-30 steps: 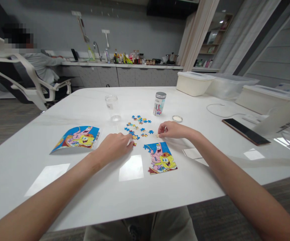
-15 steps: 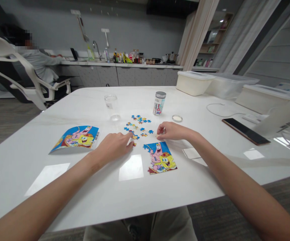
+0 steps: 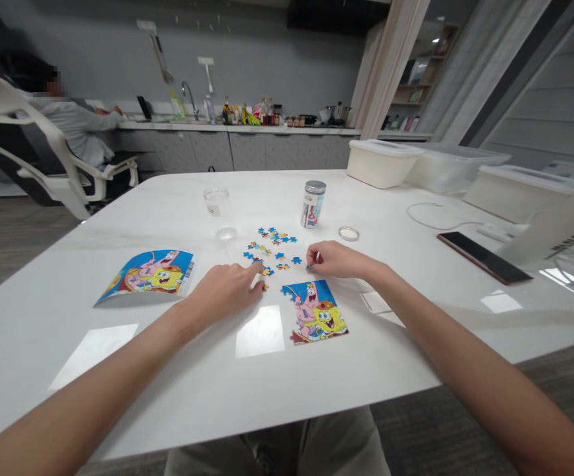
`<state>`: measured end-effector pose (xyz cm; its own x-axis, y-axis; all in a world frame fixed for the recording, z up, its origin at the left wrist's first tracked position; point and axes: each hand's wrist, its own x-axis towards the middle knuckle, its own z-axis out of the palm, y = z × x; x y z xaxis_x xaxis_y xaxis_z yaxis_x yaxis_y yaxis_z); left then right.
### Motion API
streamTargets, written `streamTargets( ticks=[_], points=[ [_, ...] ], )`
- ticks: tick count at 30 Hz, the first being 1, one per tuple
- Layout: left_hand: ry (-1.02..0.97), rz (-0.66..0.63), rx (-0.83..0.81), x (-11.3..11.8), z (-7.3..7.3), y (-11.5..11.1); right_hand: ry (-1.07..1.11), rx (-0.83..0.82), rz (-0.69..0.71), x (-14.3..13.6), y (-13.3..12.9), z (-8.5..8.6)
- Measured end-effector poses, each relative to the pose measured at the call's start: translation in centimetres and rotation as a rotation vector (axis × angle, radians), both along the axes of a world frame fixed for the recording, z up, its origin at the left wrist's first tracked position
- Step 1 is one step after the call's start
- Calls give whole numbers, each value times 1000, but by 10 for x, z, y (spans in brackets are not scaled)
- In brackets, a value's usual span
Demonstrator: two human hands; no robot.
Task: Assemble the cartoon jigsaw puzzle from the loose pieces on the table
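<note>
My right hand (image 3: 334, 259) pinches a small blue puzzle piece (image 3: 309, 268) between thumb and fingertips, just above the top edge of the partly joined puzzle (image 3: 319, 312). That puzzle shows a pink and a yellow cartoon figure, with a jagged left edge. Over to the left, my left hand (image 3: 232, 287) rests with its index finger reaching to the loose puzzle pieces (image 3: 267, 270) and its thumb apart. Several more pieces lie scattered beyond. The curved picture sheet (image 3: 151, 274) with the same cartoon lies left of my left hand.
Behind the pieces stand an open clear jar (image 3: 217, 213) and a filled jar with a metal lid (image 3: 313, 205). A round lid (image 3: 349, 233) lies beyond my right hand. To the right are a phone (image 3: 483, 256) and storage boxes (image 3: 383, 162). A person (image 3: 81, 129) sits at the far left.
The piece in my right hand showed a pale side and now shows blue. My left hand stays among the loose pieces. The view has shifted slightly.
</note>
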<state>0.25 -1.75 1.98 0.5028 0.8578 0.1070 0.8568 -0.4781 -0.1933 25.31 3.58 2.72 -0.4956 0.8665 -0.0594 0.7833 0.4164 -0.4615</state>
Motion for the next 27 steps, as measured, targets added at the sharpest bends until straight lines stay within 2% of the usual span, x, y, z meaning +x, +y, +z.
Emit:
streamTargets(
  ticks=[5,11,13,19,27],
  points=[
    [-62,-35,58,1,-1,0,88,168,59,-11,-5,0],
    [-144,-116,133,0,-3,-1,379,106,342,-27,-17,3],
    [-144,-163,155,-1,-4,-1,424,90,386,-30,-21,4],
    [-187,-283,197,-4,-5,0,491,39,419,-32,-26,8],
    [-199,-251,199,-2,-1,-3,516,-52,339,-31,-24,6]
  ],
)
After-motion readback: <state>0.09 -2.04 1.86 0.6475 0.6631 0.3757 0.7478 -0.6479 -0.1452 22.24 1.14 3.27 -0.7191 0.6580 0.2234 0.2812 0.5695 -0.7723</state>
